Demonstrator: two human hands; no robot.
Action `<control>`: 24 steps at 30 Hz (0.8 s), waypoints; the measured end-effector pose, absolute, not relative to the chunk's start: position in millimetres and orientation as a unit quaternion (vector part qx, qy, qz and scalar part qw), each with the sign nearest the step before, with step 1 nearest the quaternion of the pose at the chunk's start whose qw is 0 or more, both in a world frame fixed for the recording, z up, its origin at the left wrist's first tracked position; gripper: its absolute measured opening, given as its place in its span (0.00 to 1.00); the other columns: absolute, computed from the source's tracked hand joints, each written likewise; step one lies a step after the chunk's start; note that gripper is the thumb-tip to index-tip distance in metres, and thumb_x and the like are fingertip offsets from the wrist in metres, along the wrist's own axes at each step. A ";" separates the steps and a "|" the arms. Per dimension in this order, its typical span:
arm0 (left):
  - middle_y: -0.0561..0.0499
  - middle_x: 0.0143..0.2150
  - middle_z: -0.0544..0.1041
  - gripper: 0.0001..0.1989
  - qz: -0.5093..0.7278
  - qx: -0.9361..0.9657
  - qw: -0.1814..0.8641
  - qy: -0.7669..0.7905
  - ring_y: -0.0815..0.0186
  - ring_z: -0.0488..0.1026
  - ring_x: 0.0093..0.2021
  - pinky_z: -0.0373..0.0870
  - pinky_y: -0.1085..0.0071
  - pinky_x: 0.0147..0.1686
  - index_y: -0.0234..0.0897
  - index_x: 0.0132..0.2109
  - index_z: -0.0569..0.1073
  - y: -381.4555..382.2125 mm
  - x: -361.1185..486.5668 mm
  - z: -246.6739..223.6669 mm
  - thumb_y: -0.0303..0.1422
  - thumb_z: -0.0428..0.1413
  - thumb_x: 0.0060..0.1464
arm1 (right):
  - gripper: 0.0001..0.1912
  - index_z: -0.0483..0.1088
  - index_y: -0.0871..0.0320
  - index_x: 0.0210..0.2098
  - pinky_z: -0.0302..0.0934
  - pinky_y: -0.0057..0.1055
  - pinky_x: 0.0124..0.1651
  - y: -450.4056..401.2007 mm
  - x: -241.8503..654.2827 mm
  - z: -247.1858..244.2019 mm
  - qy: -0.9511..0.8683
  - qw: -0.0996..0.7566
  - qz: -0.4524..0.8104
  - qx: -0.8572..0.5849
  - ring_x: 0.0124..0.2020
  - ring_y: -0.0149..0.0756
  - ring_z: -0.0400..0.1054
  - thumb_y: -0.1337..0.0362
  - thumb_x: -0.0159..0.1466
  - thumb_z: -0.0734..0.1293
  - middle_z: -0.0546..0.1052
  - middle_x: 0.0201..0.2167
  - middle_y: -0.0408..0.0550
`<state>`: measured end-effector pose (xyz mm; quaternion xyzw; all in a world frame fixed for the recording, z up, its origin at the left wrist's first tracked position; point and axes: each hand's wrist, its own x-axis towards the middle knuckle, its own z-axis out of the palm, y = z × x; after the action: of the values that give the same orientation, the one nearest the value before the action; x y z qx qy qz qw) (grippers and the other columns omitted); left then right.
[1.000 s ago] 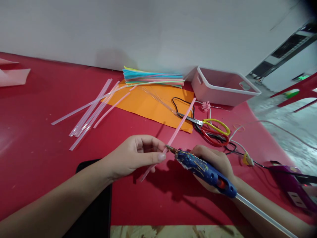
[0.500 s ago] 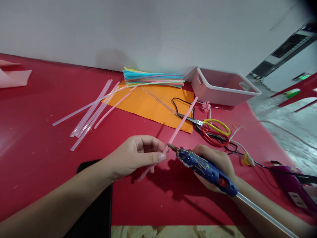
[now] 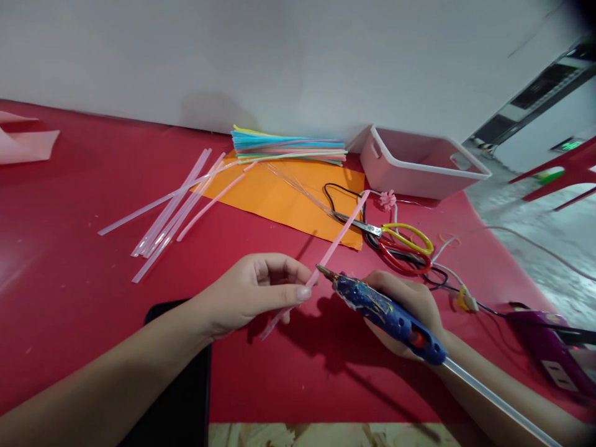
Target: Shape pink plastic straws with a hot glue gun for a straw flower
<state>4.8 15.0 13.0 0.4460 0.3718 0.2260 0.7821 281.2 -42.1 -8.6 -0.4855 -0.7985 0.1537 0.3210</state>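
Observation:
Between the thumb and fingers of my left hand [image 3: 265, 288] is a pinched pink strip [image 3: 339, 239], slanting up to the right; its clear lower end sticks out below my fingers. My right hand [image 3: 410, 310] is wrapped around a blue hot glue gun [image 3: 386, 310] smeared with dried glue. The gun's metal nozzle is at the strip, just above my left fingertips; whether it touches cannot be made out. A clear glue stick [image 3: 493, 397] juts from the back of the gun. Beyond the strip lie scissors [image 3: 395, 239] with one yellow and one red handle.
Clear pinkish strips [image 3: 174, 211] lie at the left. A bundle of coloured pipe cleaners [image 3: 288, 147] rests by orange paper [image 3: 279, 202]. A pink bin [image 3: 410, 177] stands at the back right, with a small pink flower [image 3: 387, 199] before it. Cords run to a purple power strip [image 3: 549, 354].
The upper end of the pink strip has dipped slightly down and left. The glue gun's nozzle has shifted a little up along the strip. My left hand has barely moved.

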 end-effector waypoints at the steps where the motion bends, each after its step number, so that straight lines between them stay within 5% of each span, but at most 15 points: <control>1: 0.56 0.21 0.76 0.12 0.227 0.448 0.781 0.372 0.72 0.65 0.13 0.62 0.79 0.09 0.38 0.38 0.77 15.1 4.7 13.0 0.38 0.69 0.53 | 0.05 0.69 0.53 0.37 0.57 0.28 0.25 -42.2 281.1 -8.8 -0.798 0.322 0.151 -0.487 0.19 0.28 0.63 0.68 0.61 0.67 0.75 0.25 0.40; 24: 0.57 0.21 0.75 0.13 0.221 0.457 0.769 0.390 0.74 0.65 0.15 0.65 0.80 0.12 0.36 0.38 0.77 17.3 3.6 15.5 0.39 0.70 0.51 | 0.04 0.68 0.52 0.36 0.61 0.31 0.25 -40.4 285.5 -6.2 -0.804 0.326 0.152 -0.474 0.22 0.35 0.70 0.66 0.63 0.68 0.75 0.25 0.43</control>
<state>3.6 17.3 15.5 0.4569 0.3898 0.2206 0.7685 285.5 -40.4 -6.2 -0.4739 -0.8036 0.1520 0.3263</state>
